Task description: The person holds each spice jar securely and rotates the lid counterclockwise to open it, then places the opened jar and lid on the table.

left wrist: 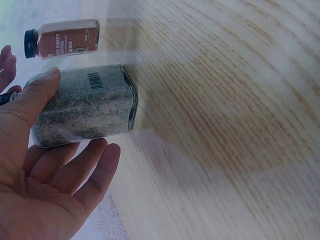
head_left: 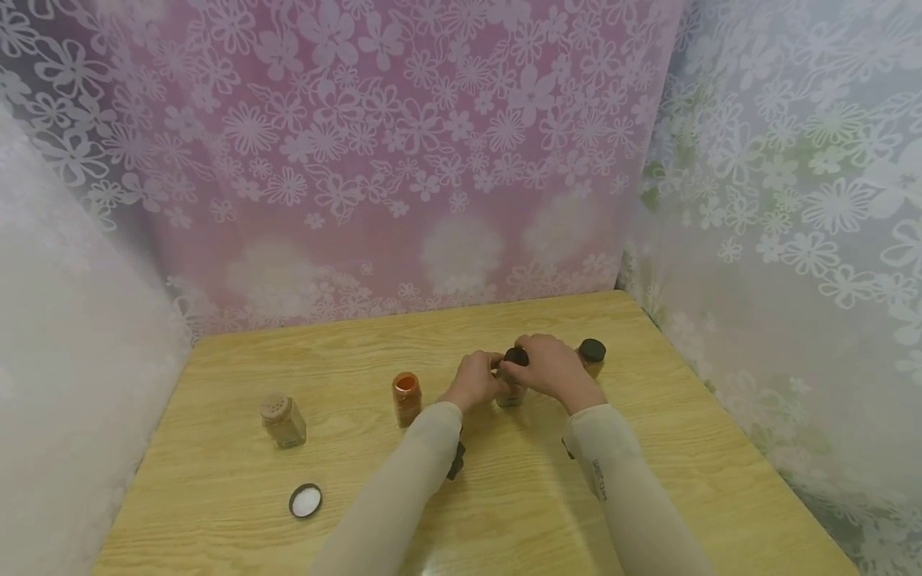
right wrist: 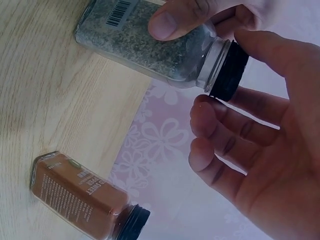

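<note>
In the left wrist view, a clear glass seasoning jar (left wrist: 82, 107) with grey-green flakes and a barcode stands upright on the table. My left hand (head_left: 477, 380) grips its body, thumb on one face and fingers on the other side. With my right hand (head_left: 551, 364) I pinch the jar's black screw cap (right wrist: 230, 70) between thumb and fingers. Threads of the glass neck show just under the cap in the right wrist view. Beside my right hand is a capped jar (head_left: 592, 352) of reddish-brown powder; its label (right wrist: 87, 182) shows "sweet pepper".
Left of my hands stands an uncapped jar (head_left: 406, 400) with an orange-red top. Farther left is a jar (head_left: 286, 422) with a beige perforated top. A black cap (head_left: 306, 501) lies upturned near the front, its white inside showing. Floral curtains border the wooden table (head_left: 346, 344).
</note>
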The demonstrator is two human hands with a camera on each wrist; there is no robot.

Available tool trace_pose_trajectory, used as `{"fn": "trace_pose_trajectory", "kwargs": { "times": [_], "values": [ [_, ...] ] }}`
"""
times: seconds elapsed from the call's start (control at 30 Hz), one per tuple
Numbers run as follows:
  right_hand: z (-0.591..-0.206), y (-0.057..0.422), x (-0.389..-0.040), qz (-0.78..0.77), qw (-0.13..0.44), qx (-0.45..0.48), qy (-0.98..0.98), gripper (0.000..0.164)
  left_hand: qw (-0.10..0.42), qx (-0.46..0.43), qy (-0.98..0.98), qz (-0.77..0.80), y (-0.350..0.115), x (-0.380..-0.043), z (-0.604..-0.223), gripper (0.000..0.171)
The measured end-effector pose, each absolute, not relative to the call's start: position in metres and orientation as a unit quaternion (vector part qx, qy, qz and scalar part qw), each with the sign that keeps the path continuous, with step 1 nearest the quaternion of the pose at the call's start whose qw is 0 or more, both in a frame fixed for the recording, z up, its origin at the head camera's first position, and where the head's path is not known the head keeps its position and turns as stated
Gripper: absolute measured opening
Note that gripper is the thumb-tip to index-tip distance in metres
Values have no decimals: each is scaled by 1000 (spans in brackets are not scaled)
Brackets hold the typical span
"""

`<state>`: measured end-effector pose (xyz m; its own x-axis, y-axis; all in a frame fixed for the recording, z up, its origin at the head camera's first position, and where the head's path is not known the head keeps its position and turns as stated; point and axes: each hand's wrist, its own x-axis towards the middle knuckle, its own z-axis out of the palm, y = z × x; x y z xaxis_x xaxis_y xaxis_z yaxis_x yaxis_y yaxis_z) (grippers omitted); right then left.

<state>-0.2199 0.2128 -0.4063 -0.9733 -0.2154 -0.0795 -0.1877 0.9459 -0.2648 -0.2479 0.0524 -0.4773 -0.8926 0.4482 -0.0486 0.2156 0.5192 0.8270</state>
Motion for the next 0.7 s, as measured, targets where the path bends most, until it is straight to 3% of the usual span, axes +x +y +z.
{"fn": "trace_pose_trajectory", "kwargs": {
  "times": [0.17,0.37,0.57,0.7],
  "values": [
    [-407,213,-221,-127,56,-107,984,42,129,193,863,450,52,-247,-476,46],
    [-405,212,-222,-108,54,-92,988,61,124,195,865,446,51,-247,-475,48],
    [-406,214,-221,-124,52,-107,985,46,126,191,867,442,52,-247,-475,53],
    [-406,214,-220,-127,54,-118,983,47,127,190,868,442,52,-246,-473,52]
  ]
}}
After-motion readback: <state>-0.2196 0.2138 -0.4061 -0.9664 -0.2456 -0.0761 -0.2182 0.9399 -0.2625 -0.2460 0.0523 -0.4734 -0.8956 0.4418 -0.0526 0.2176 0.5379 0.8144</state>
